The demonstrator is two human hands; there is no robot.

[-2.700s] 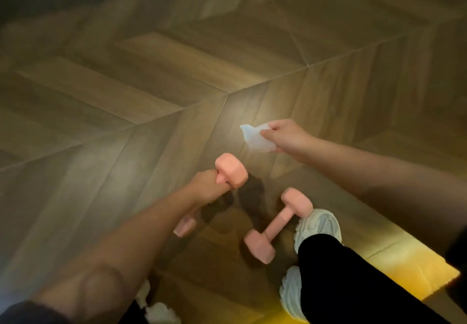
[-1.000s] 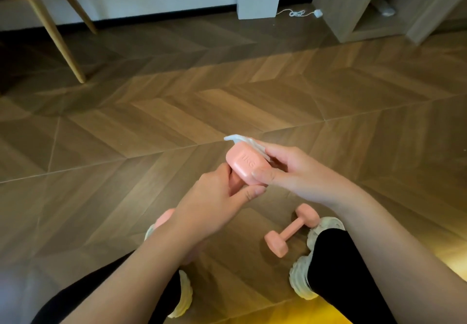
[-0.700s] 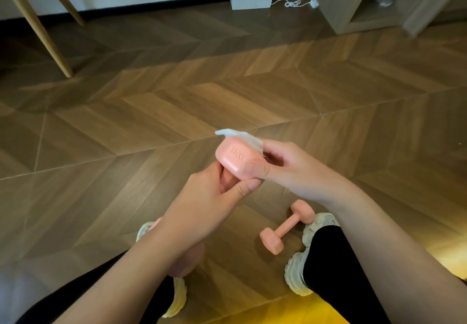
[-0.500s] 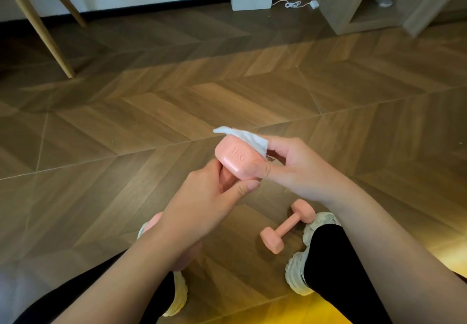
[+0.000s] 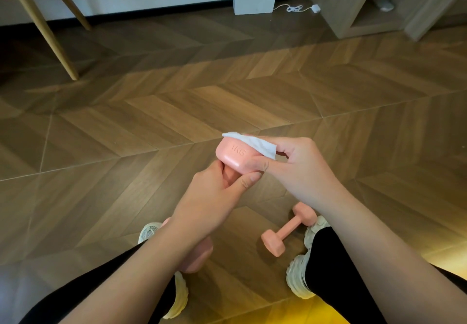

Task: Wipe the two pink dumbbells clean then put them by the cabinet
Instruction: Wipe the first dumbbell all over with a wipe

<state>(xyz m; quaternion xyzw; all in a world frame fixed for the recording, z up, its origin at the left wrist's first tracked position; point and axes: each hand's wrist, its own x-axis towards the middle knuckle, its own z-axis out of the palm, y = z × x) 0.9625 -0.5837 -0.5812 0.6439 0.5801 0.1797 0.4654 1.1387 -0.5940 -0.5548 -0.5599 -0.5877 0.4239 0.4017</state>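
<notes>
Wipe (image 5: 254,144), seemingly in right hand (image 5: 300,172), atop dumbbell (image 5: 233,156) in left hand (image 5: 212,199)

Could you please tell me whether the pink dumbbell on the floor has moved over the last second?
No. The floor dumbbell still lies at the same slant, its far head beside the toe of the planted right shoe.
</notes>
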